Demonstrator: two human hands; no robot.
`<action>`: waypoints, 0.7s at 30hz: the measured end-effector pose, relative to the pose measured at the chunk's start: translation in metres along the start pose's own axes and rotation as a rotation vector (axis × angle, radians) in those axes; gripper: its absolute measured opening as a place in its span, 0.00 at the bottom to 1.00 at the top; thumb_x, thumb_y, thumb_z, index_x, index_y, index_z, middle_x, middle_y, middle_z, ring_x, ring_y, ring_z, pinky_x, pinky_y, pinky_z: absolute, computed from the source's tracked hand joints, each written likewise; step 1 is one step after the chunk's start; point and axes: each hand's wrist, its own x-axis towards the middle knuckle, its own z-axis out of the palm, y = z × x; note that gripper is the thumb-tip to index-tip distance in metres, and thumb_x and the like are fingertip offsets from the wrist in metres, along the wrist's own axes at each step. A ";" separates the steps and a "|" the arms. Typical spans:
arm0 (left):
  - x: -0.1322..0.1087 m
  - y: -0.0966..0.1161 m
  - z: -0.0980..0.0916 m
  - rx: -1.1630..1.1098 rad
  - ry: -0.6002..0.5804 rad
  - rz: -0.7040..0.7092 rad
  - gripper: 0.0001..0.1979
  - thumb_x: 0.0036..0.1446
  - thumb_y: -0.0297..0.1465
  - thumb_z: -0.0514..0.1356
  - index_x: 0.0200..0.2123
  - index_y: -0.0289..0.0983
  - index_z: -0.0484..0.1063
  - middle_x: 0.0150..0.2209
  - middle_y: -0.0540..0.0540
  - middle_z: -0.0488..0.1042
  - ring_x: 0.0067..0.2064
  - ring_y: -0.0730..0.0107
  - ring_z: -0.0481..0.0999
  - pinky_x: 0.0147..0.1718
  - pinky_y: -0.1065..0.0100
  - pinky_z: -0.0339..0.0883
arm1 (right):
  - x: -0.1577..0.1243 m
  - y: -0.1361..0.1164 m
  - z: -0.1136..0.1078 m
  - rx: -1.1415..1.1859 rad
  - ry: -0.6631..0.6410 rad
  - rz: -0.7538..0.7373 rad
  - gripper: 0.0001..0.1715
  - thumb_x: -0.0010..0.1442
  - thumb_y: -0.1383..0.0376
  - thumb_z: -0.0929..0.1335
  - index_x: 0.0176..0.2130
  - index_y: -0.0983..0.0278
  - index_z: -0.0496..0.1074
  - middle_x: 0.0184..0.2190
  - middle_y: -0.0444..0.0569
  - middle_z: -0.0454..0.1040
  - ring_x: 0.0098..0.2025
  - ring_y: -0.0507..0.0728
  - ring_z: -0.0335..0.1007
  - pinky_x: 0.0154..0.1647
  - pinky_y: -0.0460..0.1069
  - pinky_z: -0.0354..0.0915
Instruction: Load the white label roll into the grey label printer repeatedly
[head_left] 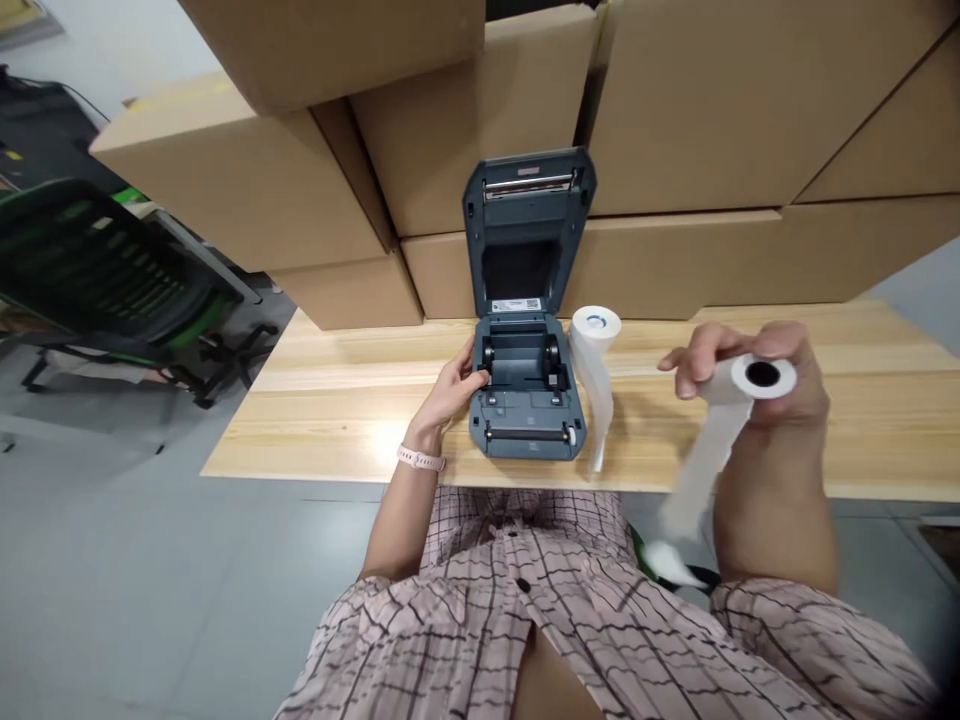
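A dark grey label printer (525,400) stands on the wooden table with its lid (529,215) raised and its inner compartment bare. My left hand (450,392) grips the printer's left side, thumb on the inner edge. At the right, my right hand (757,365) holds a white label roll (724,385) above the table, its dark core showing. A long loose strip hangs from that roll past the table's front edge, its lower end blurred. Another white roll (596,325) stands on the table just right of the printer, its unrolled strip trailing toward the front edge.
Large cardboard boxes (682,110) are stacked along the back of the wooden table (315,430). To the left, beyond the table's end, a dark office chair (97,270) stands on the grey floor. The table's front edge runs close to my body.
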 end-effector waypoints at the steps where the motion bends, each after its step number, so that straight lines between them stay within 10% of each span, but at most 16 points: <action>1: -0.001 0.000 0.000 -0.001 0.004 -0.001 0.46 0.57 0.36 0.67 0.76 0.35 0.58 0.75 0.40 0.63 0.75 0.46 0.65 0.74 0.53 0.59 | -0.008 0.004 -0.009 0.004 0.036 0.001 0.20 0.43 0.51 0.85 0.35 0.44 0.79 0.30 0.40 0.79 0.28 0.57 0.78 0.50 0.64 0.76; 6: -0.002 -0.003 0.002 -0.023 0.024 0.001 0.48 0.56 0.37 0.68 0.76 0.35 0.57 0.75 0.38 0.63 0.74 0.46 0.65 0.74 0.51 0.58 | -0.026 0.035 -0.018 -0.134 0.150 0.294 0.24 0.47 0.59 0.84 0.40 0.52 0.75 0.42 0.46 0.84 0.54 0.63 0.81 0.62 0.64 0.72; 11: -0.002 -0.004 0.004 -0.023 0.051 -0.011 0.47 0.55 0.39 0.69 0.76 0.36 0.58 0.74 0.38 0.64 0.75 0.47 0.65 0.74 0.52 0.57 | -0.030 0.063 -0.011 -0.108 0.101 0.554 0.27 0.48 0.53 0.84 0.41 0.55 0.72 0.52 0.53 0.84 0.57 0.67 0.80 0.55 0.66 0.78; 21: 0.001 0.007 -0.005 0.138 -0.030 -0.006 0.40 0.57 0.34 0.63 0.72 0.37 0.65 0.75 0.43 0.64 0.77 0.48 0.59 0.77 0.51 0.49 | 0.027 0.057 -0.046 -0.453 -0.058 0.502 0.58 0.51 0.50 0.82 0.72 0.48 0.59 0.78 0.53 0.55 0.80 0.72 0.50 0.79 0.72 0.53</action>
